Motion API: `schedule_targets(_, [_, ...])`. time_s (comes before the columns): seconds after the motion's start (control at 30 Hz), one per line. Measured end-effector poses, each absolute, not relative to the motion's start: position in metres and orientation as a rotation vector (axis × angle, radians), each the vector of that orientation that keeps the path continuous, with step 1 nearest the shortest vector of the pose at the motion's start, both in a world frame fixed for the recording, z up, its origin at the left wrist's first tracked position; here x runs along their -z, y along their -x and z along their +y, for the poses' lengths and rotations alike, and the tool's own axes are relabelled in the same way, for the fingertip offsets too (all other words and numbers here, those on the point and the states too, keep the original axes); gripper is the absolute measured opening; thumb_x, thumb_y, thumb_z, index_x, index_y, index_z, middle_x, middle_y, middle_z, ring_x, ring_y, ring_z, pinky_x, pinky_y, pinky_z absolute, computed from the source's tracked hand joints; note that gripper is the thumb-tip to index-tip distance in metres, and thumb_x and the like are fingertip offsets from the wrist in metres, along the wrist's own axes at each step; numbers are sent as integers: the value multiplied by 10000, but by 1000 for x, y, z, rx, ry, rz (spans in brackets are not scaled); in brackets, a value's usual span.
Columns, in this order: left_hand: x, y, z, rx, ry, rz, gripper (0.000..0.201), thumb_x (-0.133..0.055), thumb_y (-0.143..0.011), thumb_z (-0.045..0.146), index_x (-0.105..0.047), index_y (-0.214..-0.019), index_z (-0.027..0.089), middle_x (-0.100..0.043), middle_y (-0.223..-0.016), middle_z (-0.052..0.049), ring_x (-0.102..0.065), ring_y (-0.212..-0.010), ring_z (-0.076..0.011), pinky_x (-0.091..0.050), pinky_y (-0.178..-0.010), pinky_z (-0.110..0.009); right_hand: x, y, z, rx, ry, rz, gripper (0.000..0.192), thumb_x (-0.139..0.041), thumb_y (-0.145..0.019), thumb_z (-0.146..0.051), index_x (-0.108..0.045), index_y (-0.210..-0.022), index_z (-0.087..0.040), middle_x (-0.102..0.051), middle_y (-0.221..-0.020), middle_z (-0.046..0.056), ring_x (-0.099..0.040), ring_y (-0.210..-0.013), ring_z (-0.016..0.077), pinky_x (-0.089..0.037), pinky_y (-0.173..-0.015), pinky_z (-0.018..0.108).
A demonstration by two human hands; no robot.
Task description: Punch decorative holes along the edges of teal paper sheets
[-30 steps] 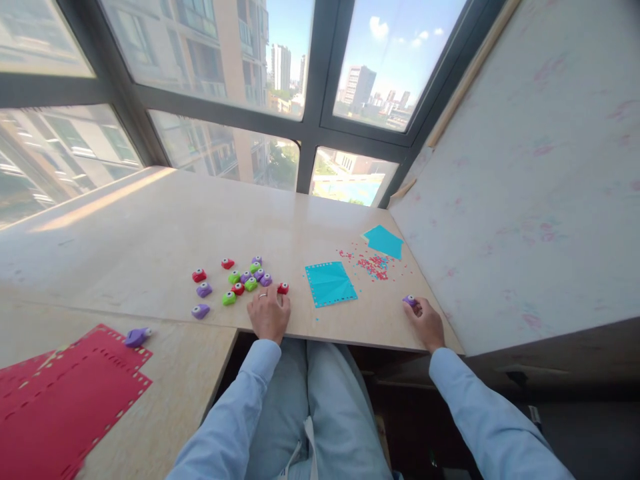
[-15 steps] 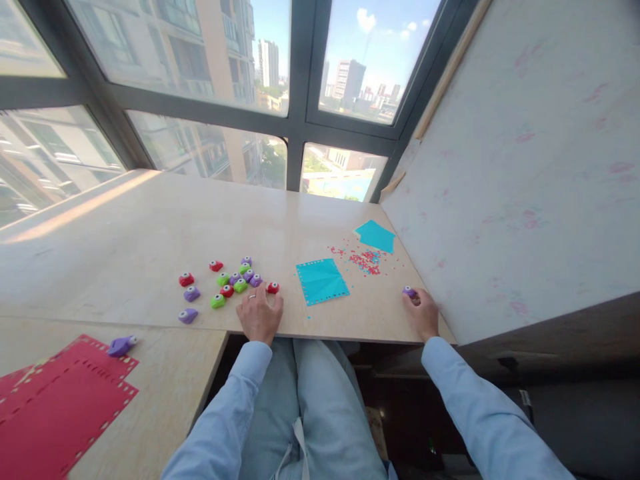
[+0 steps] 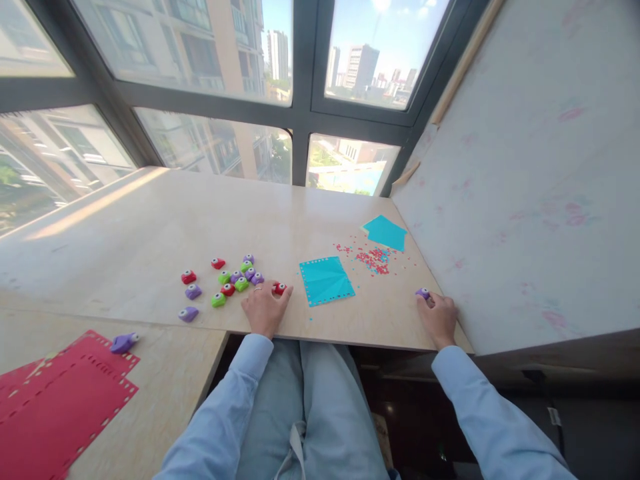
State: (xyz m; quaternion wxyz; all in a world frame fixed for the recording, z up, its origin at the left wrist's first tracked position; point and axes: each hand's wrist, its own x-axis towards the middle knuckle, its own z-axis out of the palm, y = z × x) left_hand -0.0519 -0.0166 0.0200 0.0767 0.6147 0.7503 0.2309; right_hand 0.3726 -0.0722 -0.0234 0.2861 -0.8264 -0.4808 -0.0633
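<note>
Fingers of your right hand [image 3: 440,318] clamp the purple punch [image 3: 423,293]; those of your left hand [image 3: 265,311] straddle the red punch [image 3: 280,289] on the table [image 3: 250,213], grip unclear. A loose pinch could let it slip; a rightward sweep could crease the blue sheet [image 3: 327,281].

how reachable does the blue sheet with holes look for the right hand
Probably yes: nothing visible stands between the right hand and the blue sheet, though that hand holds a purple punch.
</note>
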Motion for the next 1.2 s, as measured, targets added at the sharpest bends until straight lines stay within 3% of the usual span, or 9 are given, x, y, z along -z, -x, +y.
schedule_targets(0.23, [-21,40,-13,-620,-1926,2053,309,-593,-831,469,-715,-1002,241,-716,-971,-79,-637,-953,-285,-412,-800,-391,26,-373,-73,163,2233,-1301,483,-458,-805,-474,-693,-1001,-100,-626,-937,181,-517,-978,323,-370,-904,427])
schedule_targets(0.4, [-15,36,-11,-769,-1916,1863,322,-620,-810,346,-682,-1089,198,-735,-952,-59,-673,-828,-208,-450,-737,-311,26,-372,-76,177,2193,-1300,480,-469,-791,-459,-676,-1038,-103,-626,-936,176,-529,-945,317,-375,-909,436])
schedule_targets(0.67, [-4,43,-18,-1015,-1835,1692,230,-640,-785,323,-709,-967,200,-744,-779,-23,-676,-691,-176,-483,-701,-293,25,-370,-78,185,2105,-1259,519,-508,-735,-447,-624,-1090,-85,-630,-883,145,-549,-825,283,-404,-900,464])
schedule_targets(0.8, [-3,44,-22,-1077,-1889,1658,194,-638,-787,280,-719,-947,207,-754,-833,-30,-675,-712,-182,-483,-736,-318,22,-364,-82,213,2038,-1255,499,-521,-759,-414,-584,-1126,-81,-614,-913,148,-547,-806,267,-424,-878,457])
schedule_targets(0.93, [-1,45,-24,-1068,-1977,1640,191,-639,-788,237,-724,-958,225,-755,-861,-32,-672,-784,-213,-473,-784,-360,18,-355,-86,357,1936,-1382,433,-513,-794,-335,-563,-1152,-96,-591,-995,172,-526,-981,303,-415,-919,474])
schedule_targets(1.1, [1,46,-26,-1091,-2108,1593,235,-636,-810,252,-703,-1034,236,-671,-1199,-75,-612,-1070,-263,-436,-929,-420,13,-343,-89,437,1838,-1482,368,-503,-826,-272,-554,-1160,-126,-566,-1093,179,-501,-1080,304,-412,-960,492])
schedule_targets(1.2, [1,46,-27,-1067,-2136,1608,266,-640,-819,273,-678,-1076,213,-674,-1150,-85,-605,-1048,-265,-436,-923,-426,12,-334,-94,430,1791,-1483,345,-499,-845,-247,-557,-1164,-132,-567,-1102,172,-512,-1092,295,-437,-954,492])
